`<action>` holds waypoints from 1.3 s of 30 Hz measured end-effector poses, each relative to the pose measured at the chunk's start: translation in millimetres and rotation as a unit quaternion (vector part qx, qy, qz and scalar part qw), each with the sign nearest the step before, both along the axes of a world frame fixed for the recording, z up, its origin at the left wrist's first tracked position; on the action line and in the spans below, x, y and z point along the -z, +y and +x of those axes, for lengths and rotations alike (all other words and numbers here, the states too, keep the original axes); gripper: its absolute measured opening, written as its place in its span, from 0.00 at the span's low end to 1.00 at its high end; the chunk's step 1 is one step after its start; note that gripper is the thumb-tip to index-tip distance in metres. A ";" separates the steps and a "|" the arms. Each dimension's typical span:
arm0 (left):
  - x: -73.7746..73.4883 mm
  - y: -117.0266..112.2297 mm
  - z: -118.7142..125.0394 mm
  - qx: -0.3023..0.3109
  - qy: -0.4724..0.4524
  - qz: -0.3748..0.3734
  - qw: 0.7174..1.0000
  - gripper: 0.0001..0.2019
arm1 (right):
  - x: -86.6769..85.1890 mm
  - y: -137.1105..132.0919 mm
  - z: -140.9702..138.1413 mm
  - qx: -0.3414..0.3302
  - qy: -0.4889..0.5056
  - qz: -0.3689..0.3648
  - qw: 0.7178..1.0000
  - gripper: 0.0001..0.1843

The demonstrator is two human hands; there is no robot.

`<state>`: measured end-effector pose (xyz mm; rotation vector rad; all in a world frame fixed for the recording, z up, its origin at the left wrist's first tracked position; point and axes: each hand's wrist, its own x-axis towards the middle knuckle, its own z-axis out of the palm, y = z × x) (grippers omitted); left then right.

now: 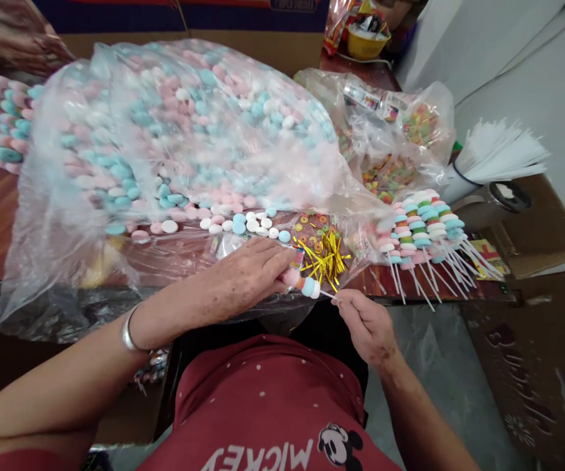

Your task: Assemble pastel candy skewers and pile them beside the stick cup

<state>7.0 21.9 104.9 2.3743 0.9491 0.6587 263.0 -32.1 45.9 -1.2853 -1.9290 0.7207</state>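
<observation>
My left hand (248,275) lies at the table's front edge with its fingers closed round several round candies threaded on a thin white stick (328,296). My right hand (367,325) pinches the bare end of that stick, just off the table edge. The candies on the stick (307,285) are pink, blue and white. Right beside them lies a bunch of gold twist ties (324,256). A big clear plastic bag (174,144) full of pink, blue and white candy discs lies across the table behind my hands.
Finished candy sticks (424,229) lie in a pile at the right. A bundle of white sticks (498,157) stands in a holder further right. A smaller bag of coloured ring candies (390,137) sits behind. More candy sticks (2,124) lie at far left.
</observation>
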 end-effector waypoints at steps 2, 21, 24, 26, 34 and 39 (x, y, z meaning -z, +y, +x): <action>-11.3 -9.4 4.9 -0.047 -0.074 0.049 0.995 0.11 | 4.9 -4.2 -5.6 0.042 0.052 -0.045 0.997 0.13; 33.1 1.7 20.1 -0.291 -0.675 -0.331 0.591 0.22 | 28.2 -13.3 -39.9 0.002 0.068 -0.015 0.998 0.12; 36.2 8.3 26.9 -0.308 -0.692 -0.344 0.555 0.17 | 28.8 -11.3 -44.7 -0.039 -0.024 0.112 0.993 0.11; 38.4 11.4 30.7 -0.313 -0.699 -0.339 0.546 0.16 | 30.2 -10.9 -48.1 -0.051 -0.069 0.166 0.982 0.11; 44.4 17.3 31.4 -0.286 -0.709 -0.321 0.560 0.20 | 24.7 -21.2 -65.7 -0.093 0.199 -0.269 0.938 0.13; 45.8 18.5 28.9 -0.260 -0.720 -0.317 0.560 0.22 | 24.7 -21.4 -76.6 -0.079 0.413 -0.462 0.780 0.08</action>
